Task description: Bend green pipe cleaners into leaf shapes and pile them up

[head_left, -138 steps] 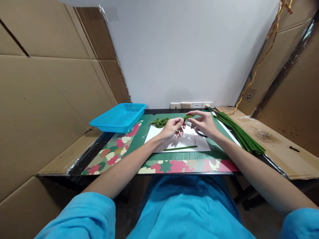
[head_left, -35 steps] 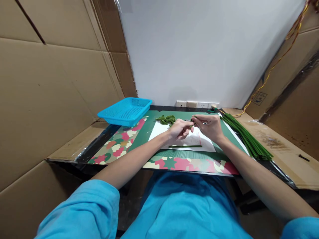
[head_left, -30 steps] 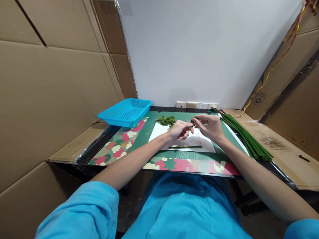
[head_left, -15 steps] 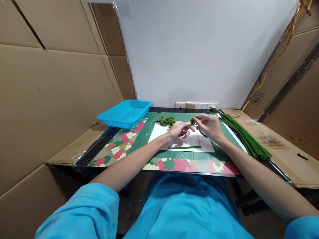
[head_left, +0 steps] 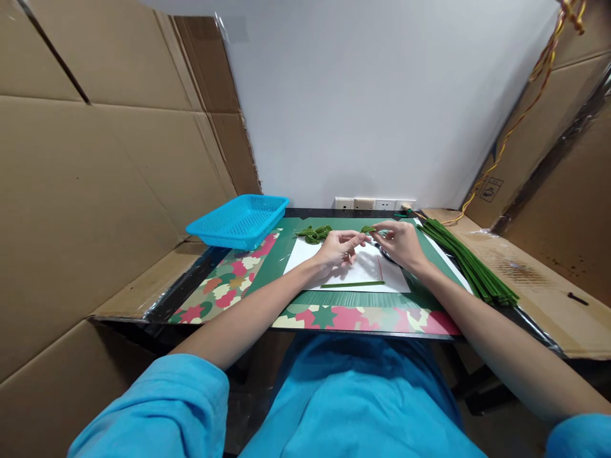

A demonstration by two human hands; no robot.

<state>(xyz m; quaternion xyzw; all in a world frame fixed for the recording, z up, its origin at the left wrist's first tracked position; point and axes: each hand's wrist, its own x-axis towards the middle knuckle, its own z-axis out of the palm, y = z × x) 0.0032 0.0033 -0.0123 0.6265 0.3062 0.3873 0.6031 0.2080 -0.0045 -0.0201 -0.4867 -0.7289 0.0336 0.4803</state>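
Note:
My left hand (head_left: pixel 337 249) and my right hand (head_left: pixel 400 244) meet over a white paper sheet (head_left: pixel 363 272). Between their fingertips is a small bent green pipe cleaner (head_left: pixel 368 229), pinched by both. Its exact shape is partly hidden by the fingers. Behind my left hand lies a pile of bent green pipe cleaners (head_left: pixel 312 234). One straight green pipe cleaner (head_left: pixel 352 285) rests along the near part of the paper, close to a thin red line. Partly covered by my right hand is a dark curved object (head_left: pixel 386 252), its kind unclear.
A bundle of long green pipe cleaners (head_left: pixel 465 261) lies at the right of the table. The blue perforated basket (head_left: pixel 222 239) stands at the back left. Cardboard walls (head_left: pixel 95 191) flank both sides, sockets (head_left: pixel 365 204) line the back, and yellow twisted wires (head_left: pixel 518 127) hang at the right.
The bent pipe cleaner now shows more above the fingertips. My left hand's fingers have drawn together and turned slightly; both hands stay in nearly the same place.

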